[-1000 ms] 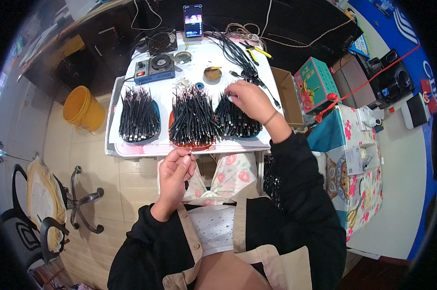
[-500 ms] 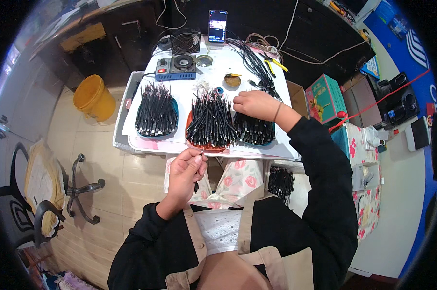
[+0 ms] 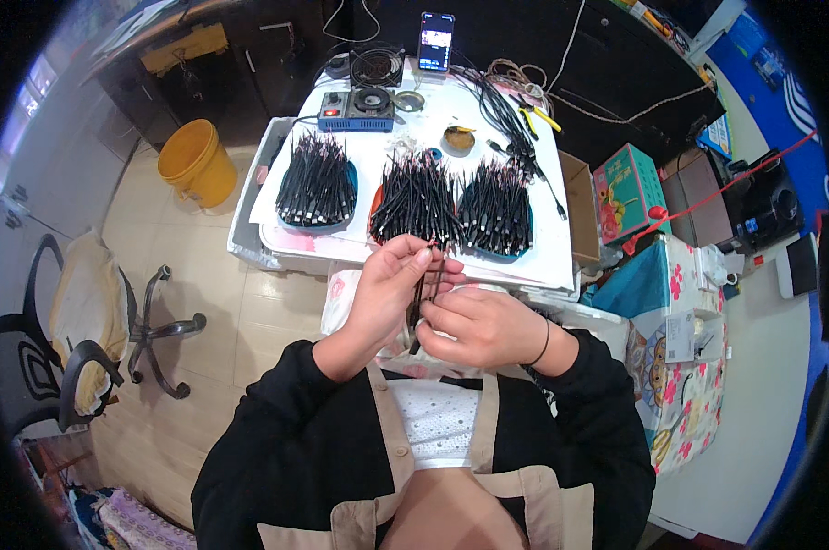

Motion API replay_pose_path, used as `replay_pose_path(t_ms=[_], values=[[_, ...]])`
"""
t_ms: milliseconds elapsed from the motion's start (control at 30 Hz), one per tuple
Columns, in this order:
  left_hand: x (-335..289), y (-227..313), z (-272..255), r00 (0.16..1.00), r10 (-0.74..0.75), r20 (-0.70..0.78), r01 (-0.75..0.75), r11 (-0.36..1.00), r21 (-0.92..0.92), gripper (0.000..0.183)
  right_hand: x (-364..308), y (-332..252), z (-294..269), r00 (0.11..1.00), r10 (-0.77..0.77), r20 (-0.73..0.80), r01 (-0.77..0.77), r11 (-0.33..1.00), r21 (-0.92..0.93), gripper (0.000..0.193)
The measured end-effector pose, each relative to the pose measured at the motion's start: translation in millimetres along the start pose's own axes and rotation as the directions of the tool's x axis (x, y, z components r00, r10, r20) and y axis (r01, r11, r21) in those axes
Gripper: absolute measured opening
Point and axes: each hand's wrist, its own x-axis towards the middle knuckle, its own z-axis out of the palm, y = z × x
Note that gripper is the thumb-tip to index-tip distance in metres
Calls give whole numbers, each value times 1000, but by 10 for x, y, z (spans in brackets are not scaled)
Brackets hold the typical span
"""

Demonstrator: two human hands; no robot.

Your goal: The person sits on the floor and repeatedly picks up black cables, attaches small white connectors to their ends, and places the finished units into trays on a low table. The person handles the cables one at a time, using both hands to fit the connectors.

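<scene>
Both hands meet in front of my chest on a thin black cable piece [image 3: 422, 291]. My left hand [image 3: 384, 291] pinches its upper end with fingertips, and my right hand [image 3: 477, 325] grips its lower part. Just beyond them a white table [image 3: 543, 261] carries three piles of short black cables: a left pile [image 3: 315, 179] on a blue tray, a middle pile [image 3: 416, 197] on a red tray, and a right pile [image 3: 495, 206].
At the table's far end sit a small fan [image 3: 377, 66], a blue box device [image 3: 356, 108], a propped phone [image 3: 435, 40] and loose black leads [image 3: 510, 119]. A yellow bucket [image 3: 197, 163] stands left, office chairs [image 3: 93, 339] lower left, cardboard boxes [image 3: 627, 188] right.
My right hand left the right cable pile and came back to my chest. It now joins my left hand on the cable piece, which has risen slightly.
</scene>
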Motion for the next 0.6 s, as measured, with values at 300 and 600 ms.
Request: replay_pose_path(t_ms=[300, 600], values=[[-133, 9, 26, 996, 18, -86, -10, 995, 101, 12, 91, -133, 186, 997, 57, -46, -57, 998, -9, 18], [-153, -20, -47, 999, 36, -35, -27, 976, 215, 11, 126, -105, 239, 993, 113, 30, -114, 992, 57, 26]])
